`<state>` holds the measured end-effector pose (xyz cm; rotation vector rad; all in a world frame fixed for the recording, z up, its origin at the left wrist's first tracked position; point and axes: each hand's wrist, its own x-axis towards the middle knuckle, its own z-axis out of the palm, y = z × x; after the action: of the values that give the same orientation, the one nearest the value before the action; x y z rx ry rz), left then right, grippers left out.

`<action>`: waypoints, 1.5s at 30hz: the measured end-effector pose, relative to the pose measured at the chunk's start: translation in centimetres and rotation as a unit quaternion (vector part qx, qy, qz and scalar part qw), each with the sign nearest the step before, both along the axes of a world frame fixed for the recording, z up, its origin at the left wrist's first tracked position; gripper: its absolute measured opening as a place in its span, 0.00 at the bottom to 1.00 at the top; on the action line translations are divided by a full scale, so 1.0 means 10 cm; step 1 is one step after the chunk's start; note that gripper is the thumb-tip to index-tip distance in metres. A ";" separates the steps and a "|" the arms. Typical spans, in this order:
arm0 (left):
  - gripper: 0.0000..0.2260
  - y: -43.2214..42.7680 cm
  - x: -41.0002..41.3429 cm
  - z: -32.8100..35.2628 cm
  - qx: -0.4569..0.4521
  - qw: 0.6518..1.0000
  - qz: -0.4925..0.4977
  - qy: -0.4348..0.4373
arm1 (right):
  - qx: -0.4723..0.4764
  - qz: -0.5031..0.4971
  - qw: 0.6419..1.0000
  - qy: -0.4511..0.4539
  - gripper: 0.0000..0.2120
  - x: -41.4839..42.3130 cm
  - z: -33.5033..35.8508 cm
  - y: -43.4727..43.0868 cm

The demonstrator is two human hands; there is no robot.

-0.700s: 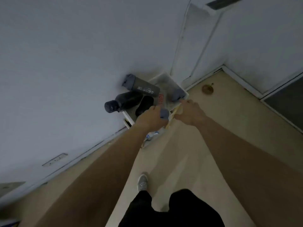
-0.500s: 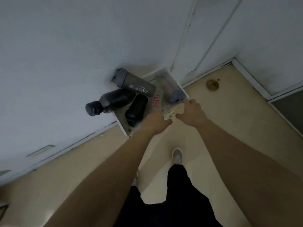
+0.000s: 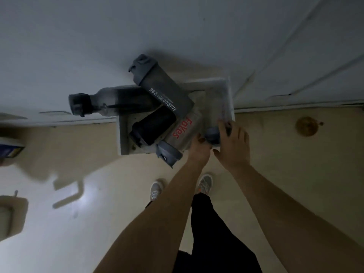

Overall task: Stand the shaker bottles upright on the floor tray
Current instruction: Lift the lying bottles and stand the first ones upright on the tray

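Observation:
A white floor tray (image 3: 121,134) sits against the wall with several shaker bottles lying tumbled in it. On top lies a grey bottle with white lettering (image 3: 163,89). A smoky bottle with a dark cap (image 3: 110,102) sticks out to the left, and a black bottle (image 3: 153,125) lies below. A clear bottle with red lettering (image 3: 183,133) points its grey cap toward me. My right hand (image 3: 234,142) curls over the grey cap of a clear bottle (image 3: 218,107) along the tray's right side. My left hand (image 3: 199,152) touches the red-lettered bottle's side; its fingers are partly hidden.
The tray stands in a corner by a door frame. A brass door stop (image 3: 307,126) sits on the floor to the right. My shoes (image 3: 205,183) are just behind the tray. A blue and yellow box (image 3: 9,150) lies at the far left.
Both hands moved forward from the tray's front edge. The right hand now covers the clear bottle's cap, and the left hand is against the red-lettered bottle. The view has shifted closer.

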<state>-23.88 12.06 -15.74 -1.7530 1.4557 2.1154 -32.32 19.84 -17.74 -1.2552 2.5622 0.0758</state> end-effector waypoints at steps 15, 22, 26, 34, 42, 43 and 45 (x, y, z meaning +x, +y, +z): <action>0.21 -0.15 -0.13 0.33 -0.021 0.983 0.154 0.101 | -0.216 -0.072 0.944 -0.239 0.38 -0.54 0.48 -0.23; 0.19 -0.55 -0.43 0.59 -0.056 0.977 0.109 0.174 | -0.300 -0.187 0.889 -0.290 0.30 -0.74 0.77 -0.80; 0.16 -0.73 -0.51 0.74 -0.037 0.983 0.085 0.161 | -0.271 -0.224 0.884 -0.307 0.30 -0.90 0.79 -1.07; 0.19 -0.92 -0.37 0.70 -0.049 0.990 0.061 0.120 | -0.233 -0.273 0.859 -0.364 0.42 -0.96 0.75 -1.10; 0.13 -0.49 0.93 0.40 -0.324 0.938 -0.021 -0.119 | -0.237 -0.378 0.798 -0.404 0.11 0.33 0.43 -0.43; 0.13 -0.40 1.06 0.31 -0.327 0.933 -0.023 -0.150 | -0.221 -0.390 0.775 -0.445 0.08 0.51 0.36 -0.44; 0.16 -0.27 1.19 0.13 -0.283 0.939 -0.008 -0.196 | -0.193 -0.424 0.723 -0.510 0.04 0.78 0.23 -0.52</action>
<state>-11.98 9.41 -14.43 -2.1476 2.0526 1.2821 -24.54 14.65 -15.39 0.0507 1.8492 -1.0607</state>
